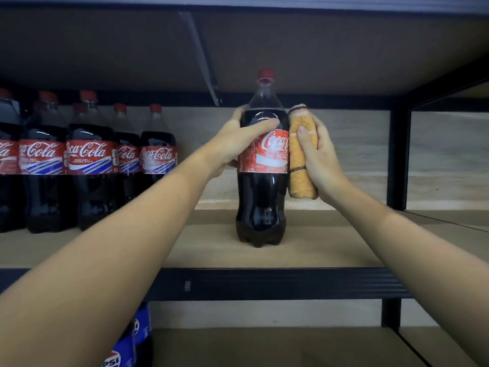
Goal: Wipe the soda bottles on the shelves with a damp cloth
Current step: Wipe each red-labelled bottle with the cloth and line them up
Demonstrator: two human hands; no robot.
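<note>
A large Coca-Cola bottle (pixel 262 197) with a red cap stands upright on the wooden shelf (pixel 317 250), apart from the others. My left hand (pixel 238 141) grips its upper body from the left, thumb across the front above the red label. My right hand (pixel 321 160) holds a folded orange cloth (pixel 301 178) and presses it against the bottle's right side at label height. A row of several more Coca-Cola bottles (pixel 90 160) stands at the left of the same shelf.
Dark metal shelf frame: front rail (pixel 264 283) and an upright post (pixel 398 154) on the right. The shelf above hangs close over the bottle cap. Blue Pepsi bottles (pixel 132 343) stand on the lower shelf at the left.
</note>
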